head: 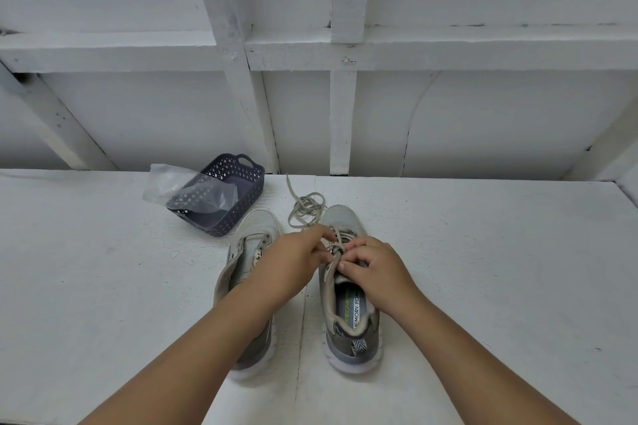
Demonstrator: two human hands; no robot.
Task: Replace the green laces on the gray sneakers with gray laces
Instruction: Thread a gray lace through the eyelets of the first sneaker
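Note:
Two gray sneakers stand side by side on the white table, toes pointing away from me. The left sneaker (253,238) shows bare eyelets with no lace. The right sneaker (348,317) has a gray lace (303,209) threaded through its upper eyelets, and the loose length lies coiled beyond its toe. My left hand (293,262) reaches across and pinches the lace over the right sneaker's eyelets. My right hand (376,272) has curled fingers pinching the lace at the tongue. No green lace shows.
A dark blue perforated basket (241,179) stands beyond the left sneaker, with a clear plastic bag (193,190) draped over its left rim. A white framed wall rises right behind the table's far edge.

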